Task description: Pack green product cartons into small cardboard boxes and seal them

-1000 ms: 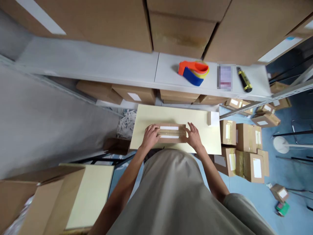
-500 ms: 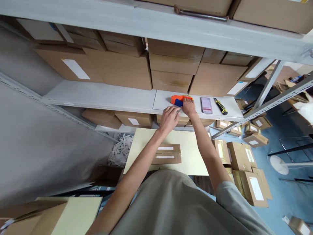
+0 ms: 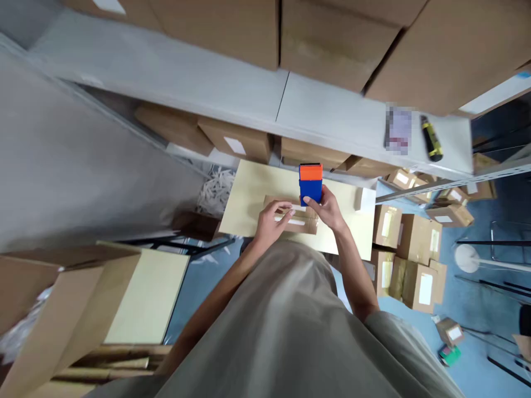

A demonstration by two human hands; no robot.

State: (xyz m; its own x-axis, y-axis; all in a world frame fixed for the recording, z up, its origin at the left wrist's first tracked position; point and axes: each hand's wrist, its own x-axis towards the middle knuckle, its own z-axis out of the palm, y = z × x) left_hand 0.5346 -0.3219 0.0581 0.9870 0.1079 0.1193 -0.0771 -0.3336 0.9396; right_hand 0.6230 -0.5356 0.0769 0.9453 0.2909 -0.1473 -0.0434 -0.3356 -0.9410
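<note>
My right hand (image 3: 329, 209) holds an orange-and-blue hand-held tool (image 3: 310, 190) upright above the pale table (image 3: 244, 190), thumb across its blue lower part. The tool's top edge is dark; its exact kind I cannot make out. My left hand (image 3: 274, 222) hovers at the left part of a small cardboard box (image 3: 309, 223), thumb and fingers apart with nothing between them. Whether its fingertips touch the box I cannot tell. Two white strips show on the box, partly covered by my left hand.
On the shelf (image 3: 332, 110) ahead lie a blurred-out phone-like item (image 3: 399, 130) and a yellow-black box cutter (image 3: 432, 138). Cardboard boxes (image 3: 417, 237) are stacked on the floor to the right. White paper shreds (image 3: 215, 190) lie left of the table; an open carton (image 3: 62, 326) stands lower left.
My right hand has lifted the orange-and-blue tool off the shelf and brought it back over the table. My left hand has drawn back from the shelf to the small box. The view has tilted down.
</note>
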